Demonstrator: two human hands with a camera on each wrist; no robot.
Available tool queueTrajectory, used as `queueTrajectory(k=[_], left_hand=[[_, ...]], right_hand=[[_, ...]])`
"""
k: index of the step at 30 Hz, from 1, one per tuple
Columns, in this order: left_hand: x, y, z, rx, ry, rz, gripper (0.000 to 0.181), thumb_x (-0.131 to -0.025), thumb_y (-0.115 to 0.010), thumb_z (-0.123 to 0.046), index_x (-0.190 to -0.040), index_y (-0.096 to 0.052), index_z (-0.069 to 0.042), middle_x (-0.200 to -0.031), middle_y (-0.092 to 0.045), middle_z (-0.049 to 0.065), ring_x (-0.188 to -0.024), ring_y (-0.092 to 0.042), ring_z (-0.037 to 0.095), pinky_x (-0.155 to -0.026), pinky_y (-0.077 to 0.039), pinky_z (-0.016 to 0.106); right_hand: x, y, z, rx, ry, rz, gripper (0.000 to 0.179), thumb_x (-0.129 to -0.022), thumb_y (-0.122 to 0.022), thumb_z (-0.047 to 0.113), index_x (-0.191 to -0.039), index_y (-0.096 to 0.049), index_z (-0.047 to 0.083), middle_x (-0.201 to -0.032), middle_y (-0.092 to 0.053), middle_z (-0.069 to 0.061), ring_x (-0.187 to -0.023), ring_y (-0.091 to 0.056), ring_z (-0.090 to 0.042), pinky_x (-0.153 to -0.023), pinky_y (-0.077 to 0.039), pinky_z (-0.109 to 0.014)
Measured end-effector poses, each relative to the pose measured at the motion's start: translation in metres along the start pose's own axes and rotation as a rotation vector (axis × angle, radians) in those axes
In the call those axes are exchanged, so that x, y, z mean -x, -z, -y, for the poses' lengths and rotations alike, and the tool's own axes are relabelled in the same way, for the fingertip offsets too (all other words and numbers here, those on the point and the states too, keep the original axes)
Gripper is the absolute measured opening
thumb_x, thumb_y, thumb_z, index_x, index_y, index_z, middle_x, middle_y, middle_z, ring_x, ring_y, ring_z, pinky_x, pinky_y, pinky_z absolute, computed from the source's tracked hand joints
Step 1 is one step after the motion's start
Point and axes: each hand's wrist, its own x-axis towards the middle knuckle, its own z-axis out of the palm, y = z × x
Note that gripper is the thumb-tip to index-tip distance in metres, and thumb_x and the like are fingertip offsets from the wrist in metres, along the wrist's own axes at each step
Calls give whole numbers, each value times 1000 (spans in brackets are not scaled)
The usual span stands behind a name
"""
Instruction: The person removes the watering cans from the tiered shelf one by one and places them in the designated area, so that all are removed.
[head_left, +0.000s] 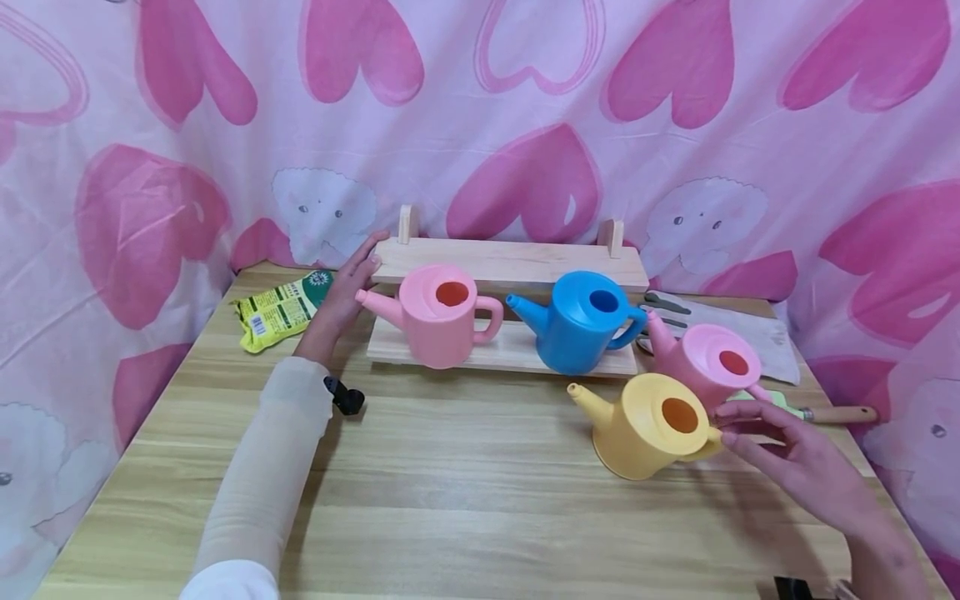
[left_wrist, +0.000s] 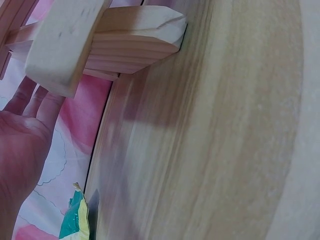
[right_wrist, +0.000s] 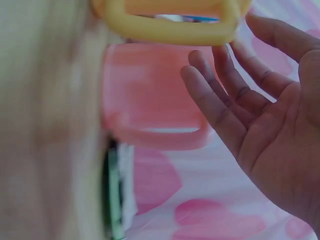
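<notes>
On the left, my left hand touches the end of a two-tier wooden shelf. Its fingers lie fairly straight against the upper board's end in the left wrist view. A pink watering can and a blue watering can stand on the lower board. To the right, a yellow watering can stands on the table, spout to the left. My right hand is at its handle, fingers spread and not wrapped round it. Behind it is a second pink watering can.
A yellow-green packet lies left of the shelf. At the right are white gloves with dark markings and a tool with a wooden handle, partly hidden by the pink can. A heart-patterned curtain hangs behind the table.
</notes>
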Motion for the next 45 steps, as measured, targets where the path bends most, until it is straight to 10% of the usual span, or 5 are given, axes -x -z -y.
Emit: queueTrajectory(k=[8,17,26,45], left_hand=[[-1,1,-2,-2,-3,4,55,-109,-43,-45,-162,-33,-37,-167,-25,0,-149,-29,31,-119,-27,56],[0,1,-4,17,-4,13,55,-109,-43,-43,-162,-32,-36,-168,-24,1,-149,-28,31,-119,-27,56],[2,2,-4,16,-5,7,54,-110,-43,-41,-162,-32,-36,-168,-24,0,-149,-29,30,-119,-27,55],[2,-1,-1,22,0,7,54,-110,-43,-44,-162,-32,-38,-167,-26,1,-149,-30,31,-118,-28,55]], right_hand=[[-35,20,35,100,30,-61,34,-97,-71,1,-130,-65,5,-120,-64,-4,-93,-68,-2,-71,-56,-15],[-93,35,63,194,107,50,41,-93,-74,-1,-132,-66,8,-125,-65,-7,-102,-67,-4,-76,-53,-12],[-137,25,76,297,192,210,38,-95,-74,8,-133,-66,4,-122,-69,-15,-103,-71,-35,-79,-60,-48],[-166,6,63,192,139,313,43,-96,-71,2,-138,-62,1,-119,-67,-12,-106,-67,-33,-82,-61,-40]])
